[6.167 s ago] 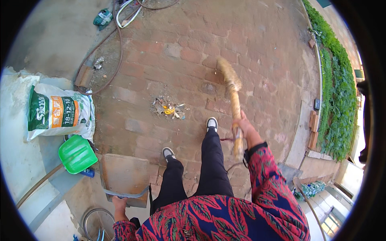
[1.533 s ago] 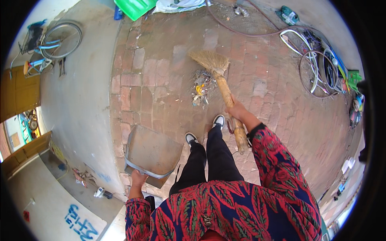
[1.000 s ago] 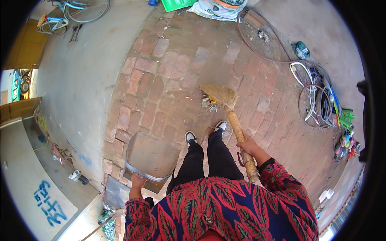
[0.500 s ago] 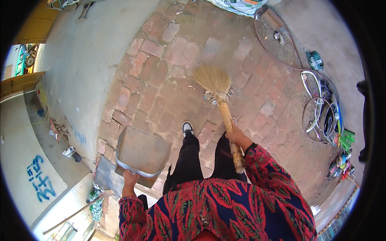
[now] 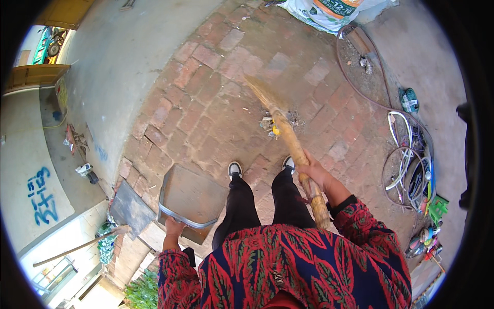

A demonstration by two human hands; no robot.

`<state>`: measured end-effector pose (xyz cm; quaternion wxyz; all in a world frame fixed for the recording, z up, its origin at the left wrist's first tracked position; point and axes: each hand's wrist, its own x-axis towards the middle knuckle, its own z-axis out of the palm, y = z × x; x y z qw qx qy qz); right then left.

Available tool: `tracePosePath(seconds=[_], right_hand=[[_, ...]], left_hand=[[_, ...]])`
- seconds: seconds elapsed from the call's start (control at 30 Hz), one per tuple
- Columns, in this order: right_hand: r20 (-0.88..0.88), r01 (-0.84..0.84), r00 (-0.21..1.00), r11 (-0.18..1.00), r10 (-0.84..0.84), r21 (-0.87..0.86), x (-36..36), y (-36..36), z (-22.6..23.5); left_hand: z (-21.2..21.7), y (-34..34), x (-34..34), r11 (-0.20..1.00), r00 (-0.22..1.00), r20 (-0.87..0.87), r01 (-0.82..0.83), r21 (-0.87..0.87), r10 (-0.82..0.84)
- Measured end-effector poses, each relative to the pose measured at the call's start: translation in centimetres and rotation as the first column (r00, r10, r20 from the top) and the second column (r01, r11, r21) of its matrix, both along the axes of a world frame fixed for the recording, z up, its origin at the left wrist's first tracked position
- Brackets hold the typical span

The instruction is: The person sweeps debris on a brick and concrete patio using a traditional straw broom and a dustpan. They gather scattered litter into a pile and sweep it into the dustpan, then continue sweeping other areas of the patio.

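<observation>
Right hand (image 5: 315, 176) fist-wrapped round broom (image 5: 288, 141), bristles angled beyond litter (image 5: 275, 126) (pull-back stroke likely). Left hand (image 5: 174, 227) clenched, gripping dustpan (image 5: 190, 195), held level, waiting.

Paving: red brick (image 5: 206, 98), meeting grey concrete (image 5: 123, 56) along its left edge.
Top edge: white printed sack (image 5: 329, 9).
Right side: coiled hoses and cables (image 5: 411, 165), green bottle (image 5: 409, 99).
Centre: small litter pile (image 5: 267, 123).
</observation>
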<state>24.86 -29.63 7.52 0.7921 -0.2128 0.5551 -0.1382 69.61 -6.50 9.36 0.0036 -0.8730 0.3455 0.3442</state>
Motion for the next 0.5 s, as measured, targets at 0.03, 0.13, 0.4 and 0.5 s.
tracePosePath(seconds=[0.03, 0.13, 0.4, 0.5], right_hand=[[0.124, 0.091, 0.987, 0.994, -0.099, 0.064, 1.2, -0.7, 0.1], [0.332, 0.117, 0.92, 0.955, -0.207, 0.272, 6.7, -1.8, -0.6], [0.602, 0.102, 0.634, 0.825, -0.484, 0.556, 23.5, -1.7, -9.5], [0.526, 0.097, 0.404, 0.606, -0.749, 0.789, 22.1, 0.4, -12.2]], left_hand=[[-0.1, 0.4, 0.4, 0.999, 1.0, 0.013, 0.022, 0.032, -0.022], [-0.4, 1.8, 2.4, 0.995, 0.996, 0.032, 0.085, 0.048, -0.086], [-0.1, 3.8, 10.6, 0.989, 0.995, 0.003, 0.096, 0.114, -0.097], [0.1, 3.1, 13.5, 0.986, 0.995, -0.045, 0.1, 0.135, -0.095]])
